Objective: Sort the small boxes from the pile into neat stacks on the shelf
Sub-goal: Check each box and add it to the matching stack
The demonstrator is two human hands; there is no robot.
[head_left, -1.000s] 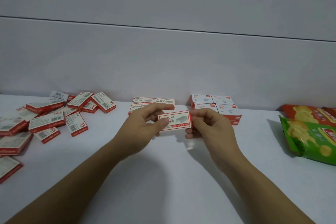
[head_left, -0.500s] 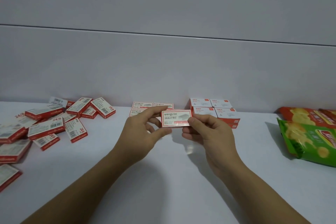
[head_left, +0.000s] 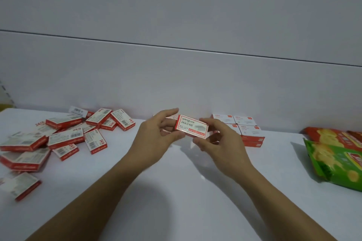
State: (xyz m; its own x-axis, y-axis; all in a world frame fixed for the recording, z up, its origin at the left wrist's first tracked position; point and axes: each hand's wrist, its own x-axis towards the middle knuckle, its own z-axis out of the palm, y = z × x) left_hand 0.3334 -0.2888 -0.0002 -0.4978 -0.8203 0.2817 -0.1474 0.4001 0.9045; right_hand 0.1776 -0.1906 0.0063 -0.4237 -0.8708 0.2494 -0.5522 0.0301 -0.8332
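A small red-and-white staple box (head_left: 192, 126) is held above the white shelf (head_left: 176, 191), tilted down to the right. My left hand (head_left: 156, 135) pinches its left end between thumb and fingers. My right hand (head_left: 221, 139) holds its right end, fingers curled under it. A loose pile of the same boxes (head_left: 64, 135) lies at the left. Behind the held box, a low row of boxes (head_left: 170, 121) is mostly hidden by my left hand. A neat stack of boxes (head_left: 244, 129) stands at the back right against the wall.
Green and red snack bags (head_left: 337, 154) lie at the right edge of the shelf. The white wall (head_left: 176, 74) closes off the back. One box (head_left: 23, 186) sits alone near the front left.
Both hands have carried the box up and away toward the wall, and it now tilts down to the right. The camera has tipped upward a little.
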